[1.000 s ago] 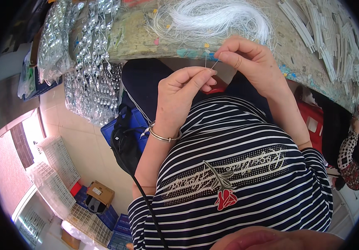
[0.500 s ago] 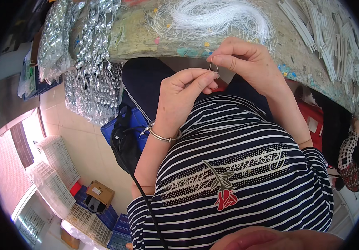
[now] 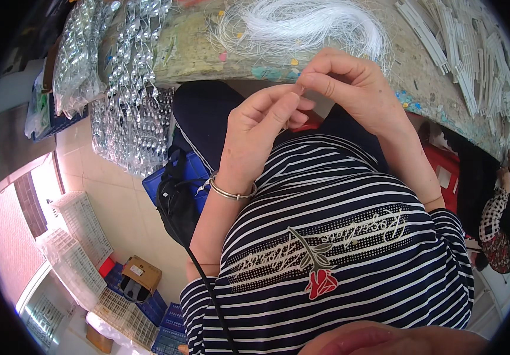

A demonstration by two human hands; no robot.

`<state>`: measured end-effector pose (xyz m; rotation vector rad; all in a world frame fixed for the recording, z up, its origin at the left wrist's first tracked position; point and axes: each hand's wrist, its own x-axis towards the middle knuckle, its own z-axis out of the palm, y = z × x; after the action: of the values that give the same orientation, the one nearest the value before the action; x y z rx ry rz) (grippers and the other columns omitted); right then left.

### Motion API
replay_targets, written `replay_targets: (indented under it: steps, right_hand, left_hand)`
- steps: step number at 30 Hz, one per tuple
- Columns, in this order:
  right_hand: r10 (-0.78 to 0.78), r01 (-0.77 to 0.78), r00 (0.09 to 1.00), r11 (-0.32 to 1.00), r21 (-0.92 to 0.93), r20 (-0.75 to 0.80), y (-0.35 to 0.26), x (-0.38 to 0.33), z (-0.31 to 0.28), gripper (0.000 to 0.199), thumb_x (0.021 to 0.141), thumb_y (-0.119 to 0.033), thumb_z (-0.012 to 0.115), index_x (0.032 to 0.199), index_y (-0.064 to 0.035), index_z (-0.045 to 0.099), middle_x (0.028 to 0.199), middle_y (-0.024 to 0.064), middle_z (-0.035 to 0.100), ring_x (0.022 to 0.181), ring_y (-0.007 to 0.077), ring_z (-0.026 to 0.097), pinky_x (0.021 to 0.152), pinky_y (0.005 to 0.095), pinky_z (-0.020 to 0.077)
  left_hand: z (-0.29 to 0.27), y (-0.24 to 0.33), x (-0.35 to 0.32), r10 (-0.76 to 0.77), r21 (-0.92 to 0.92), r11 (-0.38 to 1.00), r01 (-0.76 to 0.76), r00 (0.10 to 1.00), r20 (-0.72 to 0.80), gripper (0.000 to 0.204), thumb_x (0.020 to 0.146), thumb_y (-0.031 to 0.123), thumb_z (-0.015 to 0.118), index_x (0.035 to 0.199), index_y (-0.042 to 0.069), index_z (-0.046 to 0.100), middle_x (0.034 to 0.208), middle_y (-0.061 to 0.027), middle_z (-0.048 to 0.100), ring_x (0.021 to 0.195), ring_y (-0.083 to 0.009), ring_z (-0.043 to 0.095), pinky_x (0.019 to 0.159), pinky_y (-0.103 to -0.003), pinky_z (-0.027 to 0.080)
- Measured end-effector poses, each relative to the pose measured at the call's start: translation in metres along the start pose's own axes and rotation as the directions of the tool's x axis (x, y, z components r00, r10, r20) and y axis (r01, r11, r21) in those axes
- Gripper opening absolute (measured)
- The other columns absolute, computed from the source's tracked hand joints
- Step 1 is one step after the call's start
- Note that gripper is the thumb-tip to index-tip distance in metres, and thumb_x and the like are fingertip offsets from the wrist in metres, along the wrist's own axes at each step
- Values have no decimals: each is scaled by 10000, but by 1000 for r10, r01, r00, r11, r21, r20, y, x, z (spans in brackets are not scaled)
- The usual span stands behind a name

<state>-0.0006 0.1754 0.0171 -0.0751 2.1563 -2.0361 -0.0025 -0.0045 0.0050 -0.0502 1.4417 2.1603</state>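
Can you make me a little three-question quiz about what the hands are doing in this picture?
1. True or false: the left hand and the right hand meet fingertip to fingertip above the striped shirt.
2. What lies on the table just beyond the hands?
A. a bundle of white thread
B. a pile of red bricks
C. a bowl of soup
3. Fill in: the left wrist wears a silver ____.

Key
1. True. The fingertips pinch together; whatever they pinch is too thin to make out.
2. A
3. bangle
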Motion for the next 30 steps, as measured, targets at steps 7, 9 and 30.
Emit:
replay_targets:
  steps: [7, 9, 30]
  right_hand:
    - [-53, 54, 999, 988, -142, 8, 0, -2, 2, 131, 884, -117, 585, 902, -16, 667, 851, 1, 590, 821, 73, 541, 753, 214, 424]
    - [-20, 20, 1000, 1000, -9, -23, 2, -2, 3, 169, 903, -145, 561, 935, -20, 671, 865, 2, 596, 812, 72, 527, 748, 217, 417]
    - [69, -73, 997, 980, 184, 27, 9, -8, 2, 158, 877, -156, 600, 938, -36, 682, 840, -21, 586, 817, 66, 512, 749, 213, 395]
  left_hand:
    - [0, -1, 3, 40, 87, 996, -36, 998, -45, 146, 874, 100, 604, 956, -11, 651, 758, -56, 653, 563, -24, 467, 509, -150, 352]
    - [0, -1, 1, 56, 73, 996, -52, 997, -57, 135, 870, 84, 604, 953, -11, 653, 739, -47, 647, 543, -14, 434, 483, -147, 312]
    - [-2, -3, 0, -14, 18, 1000, 15, 1000, -5, 120, 863, 77, 597, 901, -20, 655, 683, -50, 623, 523, -31, 441, 470, -154, 310]
